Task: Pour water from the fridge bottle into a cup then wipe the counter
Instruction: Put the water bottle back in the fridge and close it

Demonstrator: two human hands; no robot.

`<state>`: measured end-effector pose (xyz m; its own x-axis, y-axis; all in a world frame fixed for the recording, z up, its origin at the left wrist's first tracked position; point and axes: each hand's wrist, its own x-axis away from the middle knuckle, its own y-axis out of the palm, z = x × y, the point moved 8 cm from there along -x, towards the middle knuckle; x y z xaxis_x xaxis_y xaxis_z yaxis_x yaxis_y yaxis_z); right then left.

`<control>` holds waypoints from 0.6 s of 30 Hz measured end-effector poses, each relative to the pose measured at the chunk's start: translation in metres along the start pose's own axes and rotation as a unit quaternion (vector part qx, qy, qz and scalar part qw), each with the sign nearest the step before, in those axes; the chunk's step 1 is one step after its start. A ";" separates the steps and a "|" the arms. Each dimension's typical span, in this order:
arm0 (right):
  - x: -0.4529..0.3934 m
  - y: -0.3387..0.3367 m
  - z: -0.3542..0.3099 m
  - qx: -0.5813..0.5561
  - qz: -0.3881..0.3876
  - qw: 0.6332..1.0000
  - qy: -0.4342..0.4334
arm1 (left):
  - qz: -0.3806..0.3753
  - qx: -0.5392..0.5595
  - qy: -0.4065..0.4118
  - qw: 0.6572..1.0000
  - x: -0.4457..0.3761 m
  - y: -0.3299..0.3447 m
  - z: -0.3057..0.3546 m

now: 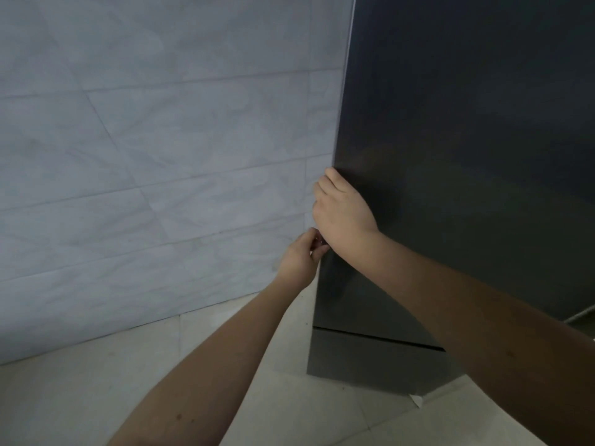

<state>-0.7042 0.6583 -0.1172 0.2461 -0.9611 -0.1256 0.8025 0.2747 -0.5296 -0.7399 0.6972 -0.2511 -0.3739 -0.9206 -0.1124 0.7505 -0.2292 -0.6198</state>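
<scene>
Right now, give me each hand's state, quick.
Left hand: fingers curled round the fridge door edge, below the other hand.
Right hand: fingers hooked round the same edge, gripping it higher up.

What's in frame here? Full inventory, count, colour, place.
fridge door: 1, dark grey, right half, closed as far as can be seen
lower fridge panel: 1, dark grey, below the door, split from it by a seam
wall: 1, pale grey marbled tiles, left half
floor: 1, off-white tiles, bottom
paper scrap: 1, white, on the floor at the fridge's foot
right hand: 1, fingers curled round the door's left edge
left hand: 1, lower on the same edge, fingers curled at it
</scene>
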 end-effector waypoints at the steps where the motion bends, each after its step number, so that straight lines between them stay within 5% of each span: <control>1: 0.001 0.000 0.001 -0.002 -0.003 1.000 0.004 | -0.001 0.003 -0.006 1.000 0.001 0.000 0.000; 18: 0.095 -0.051 -0.023 -0.095 0.092 0.991 -0.008 | -0.037 -0.043 0.102 0.993 0.097 0.008 0.003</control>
<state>-0.7340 0.5524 -0.1214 0.3882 -0.8946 -0.2215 0.6270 0.4325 -0.6479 -0.7688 0.6047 -0.2641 -0.5357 -0.8170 -0.2137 0.6712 -0.2584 -0.6947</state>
